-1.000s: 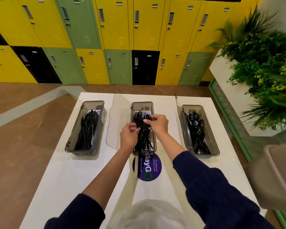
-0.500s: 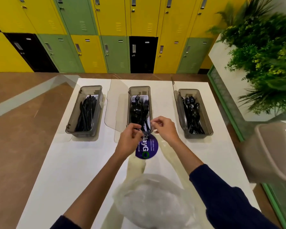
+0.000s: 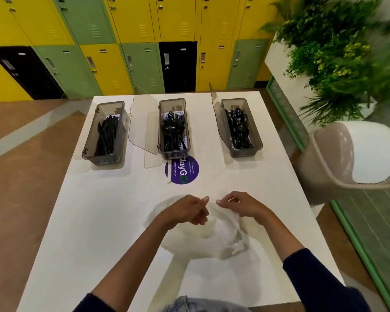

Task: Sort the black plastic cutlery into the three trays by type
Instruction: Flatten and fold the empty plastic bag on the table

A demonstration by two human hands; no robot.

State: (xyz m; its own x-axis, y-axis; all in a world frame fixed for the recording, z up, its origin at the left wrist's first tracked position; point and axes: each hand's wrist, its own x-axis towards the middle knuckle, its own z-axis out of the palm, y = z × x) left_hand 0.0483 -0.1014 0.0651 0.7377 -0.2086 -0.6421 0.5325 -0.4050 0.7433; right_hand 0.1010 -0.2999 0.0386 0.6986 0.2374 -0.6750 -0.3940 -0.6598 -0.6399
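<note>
A: Change since the earlier view?
B: Both hands have drawn back from the middle tray to the near half of the bench. Left hand [image 3: 189,210], fingers loosely curled, grasping nothing I can make out. Right hand [image 3: 241,204], the same, thumb and forefinger nearly pinched but empty. Fingertips close together, apart.

A: Under the hands?
B: One clear plastic bag [image 3: 203,235], crumpled, flat on the bench [image 3: 104,221]. No cutlery visible in it; contents hard to judge through the film.

A: Outward from there?
B: One purple round sticker [image 3: 185,171], then three trays in a row at the far end, long axes running near to far. Left tray [image 3: 92,152]: knives [image 3: 107,137]. Middle tray [image 3: 186,152]: forks [image 3: 173,134], straight ahead of both hands. Right tray [image 3: 258,144]: spoons [image 3: 239,129].

A: Loose pieces?
B: None seen. By appearance the sorting is done, or nearly.
</note>
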